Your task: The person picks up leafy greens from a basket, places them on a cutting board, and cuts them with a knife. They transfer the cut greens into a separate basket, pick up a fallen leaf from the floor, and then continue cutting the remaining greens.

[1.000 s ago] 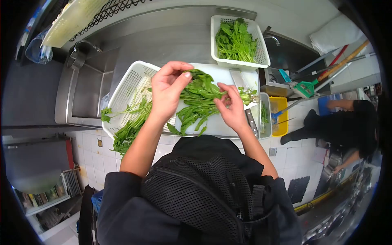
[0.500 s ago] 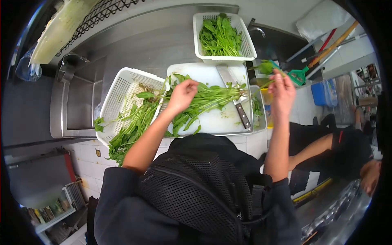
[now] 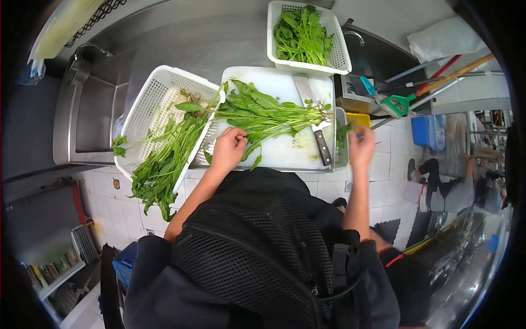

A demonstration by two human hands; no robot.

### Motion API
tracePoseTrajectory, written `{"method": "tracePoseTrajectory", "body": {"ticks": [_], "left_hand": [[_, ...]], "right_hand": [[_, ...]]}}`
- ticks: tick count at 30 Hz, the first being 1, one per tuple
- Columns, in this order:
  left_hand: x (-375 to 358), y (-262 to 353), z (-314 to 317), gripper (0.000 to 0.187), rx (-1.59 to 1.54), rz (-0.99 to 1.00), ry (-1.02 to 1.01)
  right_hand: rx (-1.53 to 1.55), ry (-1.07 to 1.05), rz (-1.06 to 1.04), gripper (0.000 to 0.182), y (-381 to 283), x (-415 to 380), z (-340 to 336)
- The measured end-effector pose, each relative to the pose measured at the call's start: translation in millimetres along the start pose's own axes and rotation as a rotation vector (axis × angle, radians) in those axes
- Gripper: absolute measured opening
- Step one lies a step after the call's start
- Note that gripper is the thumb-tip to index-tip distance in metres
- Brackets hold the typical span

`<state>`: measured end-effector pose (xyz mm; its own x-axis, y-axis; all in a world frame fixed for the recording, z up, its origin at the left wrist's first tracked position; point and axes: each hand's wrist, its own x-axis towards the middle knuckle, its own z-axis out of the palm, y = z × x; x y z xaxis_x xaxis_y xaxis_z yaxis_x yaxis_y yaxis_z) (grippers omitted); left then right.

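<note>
A bunch of leafy greens with roots (image 3: 274, 112) lies across the white cutting board (image 3: 290, 156), roots toward the right. My left hand (image 3: 230, 147) is at the board's front left, its curled fingers closed on the edge of the leaves. My right hand (image 3: 360, 145) is beside the narrow bin (image 3: 342, 156) right of the board. Its fingers are bent together near some greens there; what they hold, if anything, cannot be made out. Partly under the root ends lies a knife (image 3: 322, 147), its dark handle toward me.
A white basket (image 3: 143, 98) at left holds more greens, some hanging over its front rim. Another white basket (image 3: 342, 57) of greens stands behind the board. A sink (image 3: 98, 123) is at far left. Brooms and a green dustpan (image 3: 397, 105) lean at right; people are farther right.
My right hand has come down beside the bin from above it, where it held up a leafy stem. My left hand has moved nearer the board's front edge. The view has shifted.
</note>
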<state>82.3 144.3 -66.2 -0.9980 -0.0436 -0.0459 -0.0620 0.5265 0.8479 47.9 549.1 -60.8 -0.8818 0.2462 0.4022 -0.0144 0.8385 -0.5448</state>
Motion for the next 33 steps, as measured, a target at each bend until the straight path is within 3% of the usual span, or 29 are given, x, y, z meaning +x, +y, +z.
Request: {"method": "tracePoseTrajectory", "body": {"ticks": [2, 4, 10, 14, 16, 21, 23, 26, 27, 29, 30, 32, 33], "left_hand": [[0, 1, 0, 0.014, 0.002, 0.002, 0.018], [2, 3, -2, 0.013, -0.004, -0.018, 0.048], [-2, -6, -15, 0.013, 0.002, -0.009, 0.226], [-16, -13, -18, 0.013, 0.114, -0.054, 0.189], [-23, -11, -12, 0.014, 0.091, -0.035, 0.18], [-28, 13, 0, 0.024, 0.284, 0.113, 0.044], [-26, 13, 2, 0.026, 0.254, 0.056, 0.007], [-26, -2, 1, 0.021, 0.259, 0.077, 0.067], [-24, -5, -1, 0.019, 0.252, 0.094, 0.078], [-20, -8, 1, 0.018, 0.241, 0.116, 0.082], [-17, -8, 3, 0.017, 0.234, 0.134, 0.079], [-14, -5, 9, 0.016, 0.226, 0.155, 0.074], [-12, -3, 10, 0.016, 0.224, 0.142, 0.069]], "right_hand": [[0.174, -0.246, 0.107, 0.02, -55, -21, 28], [0.187, -0.426, -0.041, 0.014, -104, -31, 49], [-0.193, -0.431, -0.189, 0.016, -128, -28, 92], [-0.175, -0.503, -0.16, 0.014, -119, -23, 95], [-0.027, -0.539, 0.006, 0.013, -118, -22, 93], [-0.079, -0.454, -0.121, 0.012, -120, -32, 97], [-0.072, -0.455, -0.173, 0.012, -117, -31, 99], [0.439, -0.498, 0.159, 0.006, -99, -34, 96], [0.44, -0.498, 0.163, 0.006, -91, -28, 85], [1.081, -0.605, 0.721, 0.004, -83, -12, 48], [1.077, -0.598, 0.722, 0.004, -78, -4, 29], [1.457, -0.429, 0.81, 0.007, -67, 7, -2], [1.46, -0.423, 0.81, 0.007, -54, 10, -6]]}}
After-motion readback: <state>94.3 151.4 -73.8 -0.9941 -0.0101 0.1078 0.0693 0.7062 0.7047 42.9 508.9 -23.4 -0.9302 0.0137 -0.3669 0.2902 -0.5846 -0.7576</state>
